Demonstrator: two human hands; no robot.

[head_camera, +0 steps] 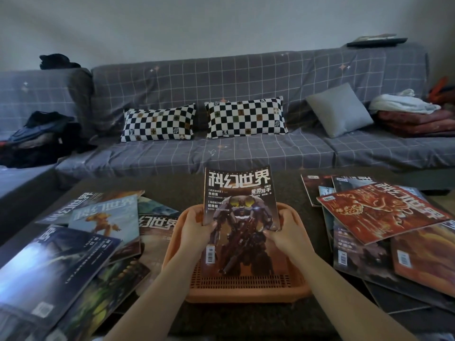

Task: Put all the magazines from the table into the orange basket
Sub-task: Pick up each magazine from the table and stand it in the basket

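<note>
Wall [221,23]: plain and pale, running behind the whole scene, dim in the low light.
Sofa [246,77]: long, under a grey cover with a thin pale grid and small star marks, straight beyond the grip.
Checked cushions [158,122]: two black-and-white ones side by side on the seat, beyond the grip.
Grey cushion [339,110]: leaned on the backrest, beyond and right of the grip.
Folded bedding [416,119]: reddish with white cloth on top, far right.
Dark clothes [41,137]: heaped far left.
Worktop [172,190]: dark and speckled, in front of the sofa.
Light: dim, cool.
</note>
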